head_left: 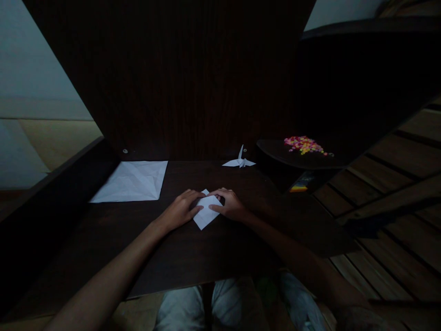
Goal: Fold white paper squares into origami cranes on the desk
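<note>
A small folded piece of white paper [204,219] lies on the dark desk in front of me, one corner pointing toward me. My left hand [182,208] holds its left side, with the thumb on top and the fingers curled at the far edge. On the other side my right hand [231,205] grips the paper between thumb and fingers, near the upper right edge. The fingers partly cover the far corner, so the exact fold there is hidden. Beyond my right hand, a finished white origami crane [240,162] stands by the back panel.
A larger creased white sheet [132,183] lies at the back left of the desk [179,262]. On a rounded shelf [272,149] at the right sits a pile of small pink and yellow pieces [305,145]. A tall dark panel [206,82] closes off the back.
</note>
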`<state>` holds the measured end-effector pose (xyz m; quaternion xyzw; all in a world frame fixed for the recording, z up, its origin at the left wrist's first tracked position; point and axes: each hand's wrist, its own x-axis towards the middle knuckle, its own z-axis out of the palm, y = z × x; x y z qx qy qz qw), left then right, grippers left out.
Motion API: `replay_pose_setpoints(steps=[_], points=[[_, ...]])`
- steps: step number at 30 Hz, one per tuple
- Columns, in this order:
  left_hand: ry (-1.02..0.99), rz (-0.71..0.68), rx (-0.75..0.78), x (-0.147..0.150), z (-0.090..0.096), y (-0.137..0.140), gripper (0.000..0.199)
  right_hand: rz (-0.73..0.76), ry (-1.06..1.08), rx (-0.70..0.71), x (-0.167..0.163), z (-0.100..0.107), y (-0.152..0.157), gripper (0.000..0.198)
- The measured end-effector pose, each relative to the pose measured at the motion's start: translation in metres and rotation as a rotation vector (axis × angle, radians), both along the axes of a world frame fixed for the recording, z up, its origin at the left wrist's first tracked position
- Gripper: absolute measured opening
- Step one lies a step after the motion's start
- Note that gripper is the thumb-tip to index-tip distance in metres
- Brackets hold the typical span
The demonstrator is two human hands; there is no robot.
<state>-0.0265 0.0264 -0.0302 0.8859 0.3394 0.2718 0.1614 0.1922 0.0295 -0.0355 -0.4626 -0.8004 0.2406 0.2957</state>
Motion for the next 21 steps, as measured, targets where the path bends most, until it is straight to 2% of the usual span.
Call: replay_pose_setpoints(steps=[3, 5, 9, 12, 15, 21], points=[[0.02, 0.007, 0.021, -0.001, -0.002, 0.001, 0.028, 0.011, 0.006, 0.052, 0.0, 0.003, -0.002, 0.018], [0.042, -0.029, 0.048, -0.002, -0.002, 0.001, 0.02, 0.084, -0.024, 0.113, 0.001, 0.004, -0.003, 0.009], [0.082, -0.107, 0.064, -0.004, 0.002, 0.0, 0.023, 0.261, -0.098, 0.209, 0.006, 0.006, -0.005, 0.019], [0.095, -0.114, 0.039, -0.005, 0.006, -0.001, 0.026, 0.326, -0.158, 0.199, 0.008, 0.007, -0.006, 0.02], [0.117, -0.092, 0.043, -0.005, 0.008, -0.001, 0.024, 0.262, -0.175, 0.166, 0.008, 0.008, -0.007, 0.01], [0.094, 0.06, 0.05, -0.005, 0.003, 0.001, 0.036, 0.087, -0.136, 0.084, 0.006, 0.004, -0.003, 0.047]])
